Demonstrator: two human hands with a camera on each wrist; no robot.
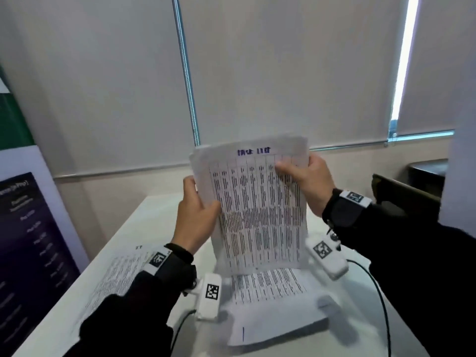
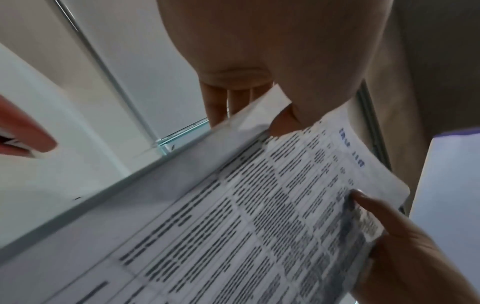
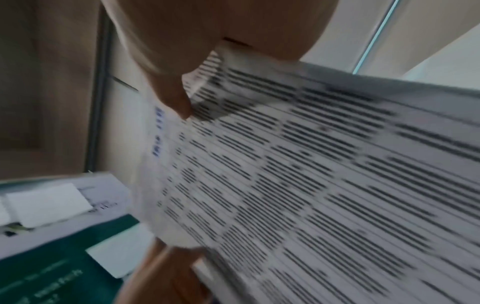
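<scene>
A sheaf of printed sheets [image 1: 257,210] with a dense table and a blue handwritten heading stands upright above the white table [image 1: 144,217]. My left hand [image 1: 195,215] grips its left edge, thumb on the front. My right hand [image 1: 306,181] grips its upper right edge, thumb across the printed face. In the left wrist view the sheets [image 2: 259,216] run diagonally, and the right hand's thumb [image 2: 374,207] presses on them. The right wrist view shows the blurred page [image 3: 311,174] under my thumb [image 3: 176,98].
More printed sheets [image 1: 268,305] lie flat on the table below the held ones, and another page [image 1: 113,276] lies under my left forearm. A dark poster board [image 1: 28,243] leans at the left. Window blinds [image 1: 283,73] hang behind. A dark chair back [image 1: 401,194] stands at the right.
</scene>
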